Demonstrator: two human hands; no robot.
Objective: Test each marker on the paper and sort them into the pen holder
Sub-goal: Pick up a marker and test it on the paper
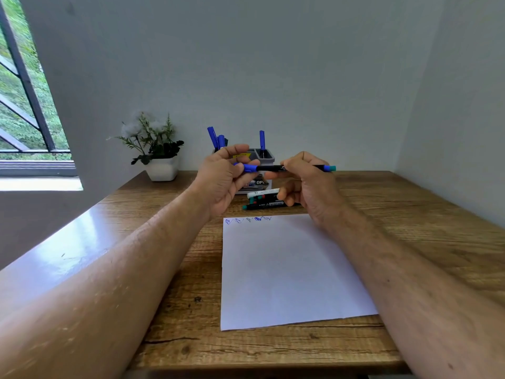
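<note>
Both hands hold one black marker [273, 168] level above the table. My left hand [224, 179] grips its blue cap [248, 167]; my right hand [306, 184] grips the barrel, whose blue and teal end sticks out to the right. Behind the hands stands the grey pen holder [266, 155] with several blue-capped markers [211, 138] upright in it. A few more markers [262, 199] lie on the table in front of the holder. The white paper [287, 269] lies below the hands, with several blue scribbles [247, 220] along its top edge.
A potted plant in a white pot [161, 170] stands at the back left of the wooden table [423, 214]. Grey walls close the back and right side. A window [21, 105] is at the left.
</note>
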